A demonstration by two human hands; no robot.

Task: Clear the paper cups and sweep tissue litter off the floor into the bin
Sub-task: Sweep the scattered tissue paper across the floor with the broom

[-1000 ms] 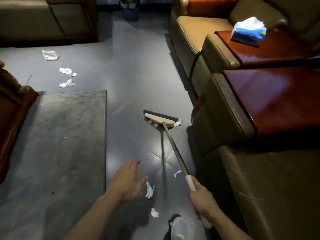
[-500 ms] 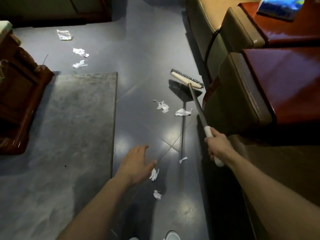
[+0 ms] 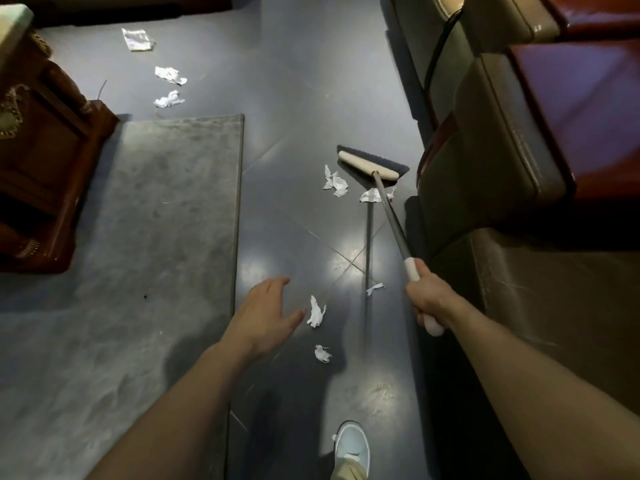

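While the carved dark-red wooden cabinet [image 3: 45, 161] stands at the far left corner of the grey rectangular rug [image 3: 138, 254], white tissue litter lies on the dark tiled floor [image 3: 294, 98] just beyond the rug's far edge: a flat tissue sheet [image 3: 136, 39] and two crumpled tissue wads [image 3: 169, 75]. Just right of the rug's right edge, toward its near end, the left hand [image 3: 263, 313] hovers with fingers straight, loosely spread, holding nothing. Torn tissue scraps [image 3: 316, 313] lie just beyond its fingertips. A pale canvas shoe [image 3: 351, 448] stands right of the rug's near corner. Farther right, level with the rug's far half, the cream-headed, dark-bristled broom [image 3: 369, 165] sits on the floor, with tissue clumps [image 3: 334, 181] just beside its head. The right hand [image 3: 429, 299] has its fingers wrapped round the broom's white grip. An olive leather sofa [image 3: 495, 150] with red-brown wooden arm tops lies farthest right of the rug.
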